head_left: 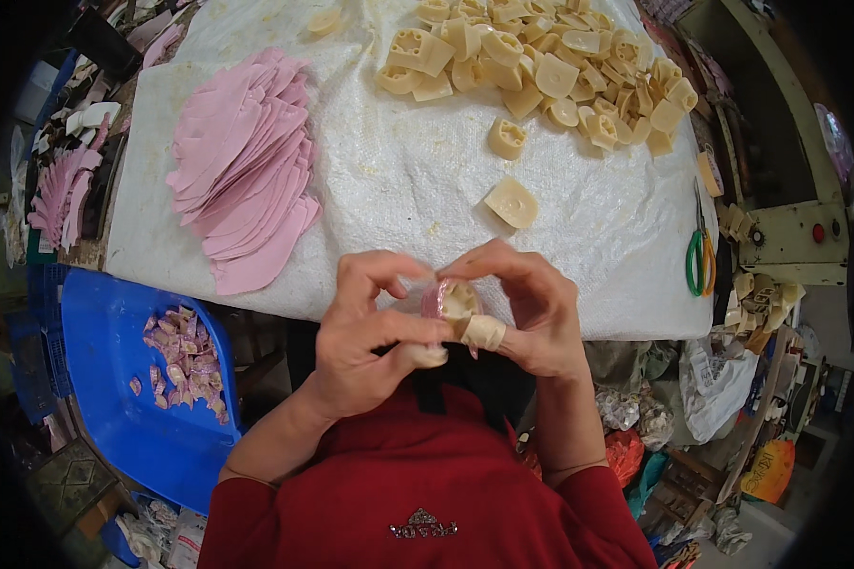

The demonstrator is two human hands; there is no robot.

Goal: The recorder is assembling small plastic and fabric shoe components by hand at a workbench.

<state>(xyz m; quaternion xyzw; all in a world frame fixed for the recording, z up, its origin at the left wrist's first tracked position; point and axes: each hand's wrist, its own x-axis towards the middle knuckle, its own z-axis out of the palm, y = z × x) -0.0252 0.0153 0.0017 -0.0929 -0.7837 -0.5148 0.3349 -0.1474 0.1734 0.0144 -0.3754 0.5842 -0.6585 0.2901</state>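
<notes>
A cream plastic shoe heel (459,302) with a shiny pink cover around its side is held just beyond the table's near edge, its hollow face turned up. My right hand (539,318) grips it between the thumb, wrapped in cream tape, and the bent fingers above. My left hand (365,332) is curled at its other side, with a fingertip pressed to the rim and a taped thumb below; exactly what it pinches is partly hidden. Beyond my hands, a loose bare heel (512,203) and another heel (507,138) lie on the white sheet (380,190).
Pink fabric pieces (247,171) lie fanned out at left. A heap of bare heels (550,66) covers the far right. Scissors (700,256) with green and orange handles rest at the right edge. A blue tub (114,370) at lower left holds several pink-covered pieces (188,360).
</notes>
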